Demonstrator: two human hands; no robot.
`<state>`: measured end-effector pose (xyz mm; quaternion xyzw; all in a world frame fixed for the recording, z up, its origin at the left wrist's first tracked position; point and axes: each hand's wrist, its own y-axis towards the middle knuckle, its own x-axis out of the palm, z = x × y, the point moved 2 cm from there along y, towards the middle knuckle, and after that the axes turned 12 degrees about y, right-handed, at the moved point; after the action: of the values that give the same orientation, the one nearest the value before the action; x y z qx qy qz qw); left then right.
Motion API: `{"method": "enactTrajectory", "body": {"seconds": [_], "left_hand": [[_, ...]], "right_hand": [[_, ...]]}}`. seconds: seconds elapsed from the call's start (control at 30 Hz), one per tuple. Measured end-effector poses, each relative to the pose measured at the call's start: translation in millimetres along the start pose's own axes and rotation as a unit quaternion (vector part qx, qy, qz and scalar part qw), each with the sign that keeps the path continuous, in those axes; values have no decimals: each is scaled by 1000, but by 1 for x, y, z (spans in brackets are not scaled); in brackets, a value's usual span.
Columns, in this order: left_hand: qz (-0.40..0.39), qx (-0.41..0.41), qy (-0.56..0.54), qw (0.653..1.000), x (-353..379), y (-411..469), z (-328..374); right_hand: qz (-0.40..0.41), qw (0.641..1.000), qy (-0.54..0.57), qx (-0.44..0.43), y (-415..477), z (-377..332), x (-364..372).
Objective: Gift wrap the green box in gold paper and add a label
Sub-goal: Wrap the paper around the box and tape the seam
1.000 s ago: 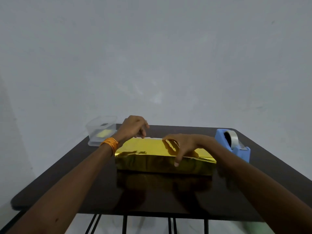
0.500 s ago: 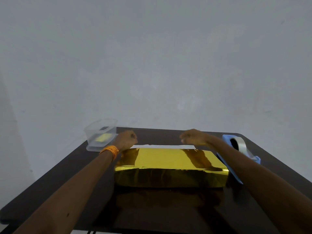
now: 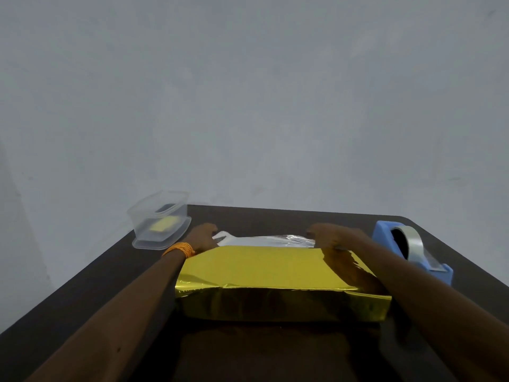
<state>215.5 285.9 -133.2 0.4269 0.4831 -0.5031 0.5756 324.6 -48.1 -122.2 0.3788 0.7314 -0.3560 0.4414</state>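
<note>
Along the far edge of the wrapped box (image 3: pixel 261 271), which sits on the surface (image 3: pixel 82 285), the left hand (image 3: pixel 203 238) and right hand (image 3: pixel 330 235) each pinch an end of the pale flap of gold paper (image 3: pixel 264 239). A second ago the right hand lay on the box's top. Folding that flap over, then taping, looks next.

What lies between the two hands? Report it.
In the head view, a silvery-white flap of the wrapping paper spans the box's far edge from left hand to right hand.

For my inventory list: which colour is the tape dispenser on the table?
The tape dispenser is blue; the head view shows it best.
</note>
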Motion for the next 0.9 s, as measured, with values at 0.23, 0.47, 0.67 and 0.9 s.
{"method": "enactTrajectory", "body": {"seconds": [0.23, 0.47, 0.67, 0.9], "left_hand": [[87, -30, -154, 984, -12, -15, 2], [204, 19, -323, 924, -46, -44, 3], [232, 66, -375, 895, -62, -77, 1], [209, 118, -286, 928, -62, -125, -6]], "right_hand": [[125, 986, 107, -22, -26, -13, -9], [277, 915, 286, -62, -75, -18, -49], [294, 911, 246, -150, -120, -18, -45], [283, 926, 148, -201, -165, -17, -21]]}}
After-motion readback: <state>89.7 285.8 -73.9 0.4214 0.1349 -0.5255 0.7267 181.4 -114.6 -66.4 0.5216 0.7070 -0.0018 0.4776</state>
